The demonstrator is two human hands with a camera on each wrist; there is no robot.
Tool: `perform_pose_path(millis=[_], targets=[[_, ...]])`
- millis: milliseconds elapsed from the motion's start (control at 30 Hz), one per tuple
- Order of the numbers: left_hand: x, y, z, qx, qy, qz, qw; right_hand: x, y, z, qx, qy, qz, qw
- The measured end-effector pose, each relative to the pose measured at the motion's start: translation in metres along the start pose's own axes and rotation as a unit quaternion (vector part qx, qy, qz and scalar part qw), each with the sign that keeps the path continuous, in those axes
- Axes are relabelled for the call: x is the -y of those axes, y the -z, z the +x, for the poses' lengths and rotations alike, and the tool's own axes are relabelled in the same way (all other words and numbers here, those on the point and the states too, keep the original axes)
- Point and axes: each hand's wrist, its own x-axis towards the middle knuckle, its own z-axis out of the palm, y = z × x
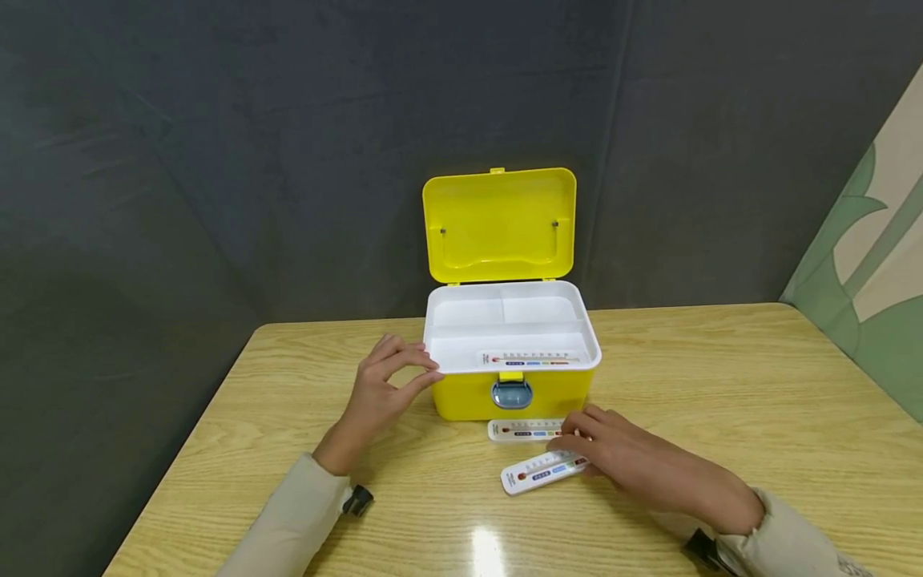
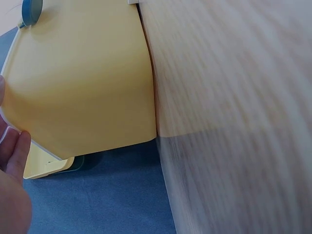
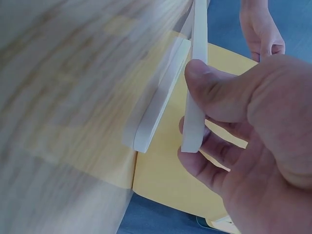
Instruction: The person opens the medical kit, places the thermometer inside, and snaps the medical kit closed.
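Observation:
A yellow storage box stands on the table with its lid raised and a white divided tray in its top. One white room thermometer lies in the tray's long front compartment. Another thermometer lies flat on the table before the box. My right hand pinches a third thermometer by its right end, tilted and just nearer than the flat one; in the right wrist view it appears lifted off the table. At the box's left front corner, my left hand pinches the tray rim between thumb and fingers.
The yellow lid stands upright against a dark fabric backdrop. A blue-grey latch sits on the box's front. The wooden table extends to both sides. A green-patterned panel borders it at the right.

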Motion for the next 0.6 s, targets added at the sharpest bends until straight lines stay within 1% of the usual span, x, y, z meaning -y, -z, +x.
perform_pose_path(millis=[167, 400, 600], targets=[[0.000, 0.001, 0.000, 0.001, -0.004, -0.001, 1.0000, 0.001, 0.002, 0.001, -0.005, -0.002, -0.021, 0.9998], [0.003, 0.002, 0.000, 0.000, -0.011, -0.006, 0.9999, 0.001, 0.009, 0.003, 0.006, -0.013, -0.050, 0.9987], [0.003, -0.001, -0.001, 0.001, -0.014, -0.009, 0.9999, 0.002, 0.019, 0.003, 0.012, -0.030, -0.045, 0.9984]])
